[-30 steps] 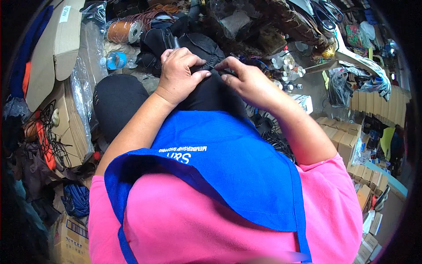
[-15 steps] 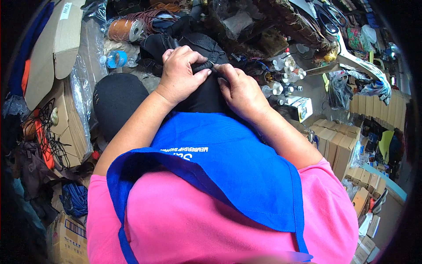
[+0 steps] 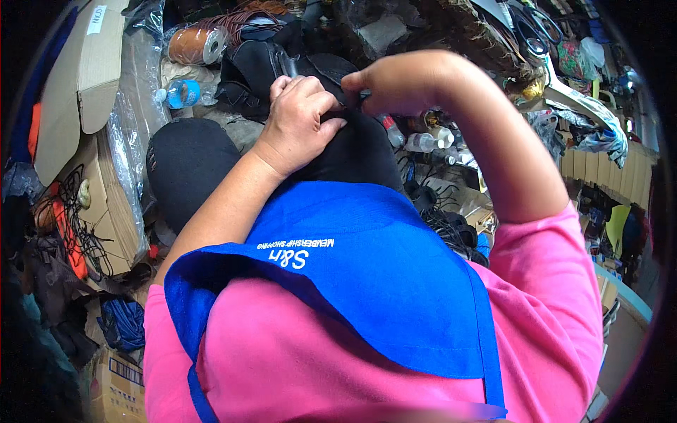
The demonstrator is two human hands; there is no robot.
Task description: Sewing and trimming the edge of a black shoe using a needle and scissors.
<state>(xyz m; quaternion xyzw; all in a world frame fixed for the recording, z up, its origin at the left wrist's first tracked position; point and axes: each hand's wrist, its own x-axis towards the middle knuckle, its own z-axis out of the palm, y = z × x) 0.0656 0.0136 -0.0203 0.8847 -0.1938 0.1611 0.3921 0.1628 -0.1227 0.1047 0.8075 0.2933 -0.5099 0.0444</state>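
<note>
A black stitched item (image 3: 248, 69), with folded flaps and what looks like a shoe's upper, lies across my black-trousered lap. My left hand (image 3: 300, 120) is closed on its near edge, thumb and fingers pinched together. Just to the right and higher, my right hand (image 3: 405, 81) is lifted with its fingers curled round a small dark handle, which looks like an awl (image 3: 364, 93). Its tip is hidden now; a thin metal point showed half a second ago. The right elbow is raised out to the side. A blue apron (image 3: 367, 240) covers my front.
At the far left are a spool of brown cord (image 3: 196, 45), a plastic bottle (image 3: 185, 94) and cardboard (image 3: 77, 84) with clear plastic. Several small bottles (image 3: 427, 142) lie beyond my right knee. Scissors (image 3: 532, 35) lie far right; dark curled strips (image 3: 444, 218) lie beside my right thigh.
My right hand has pulled up and away to the right from the black item, its elbow swinging outward. My left hand keeps its grip and has barely moved.
</note>
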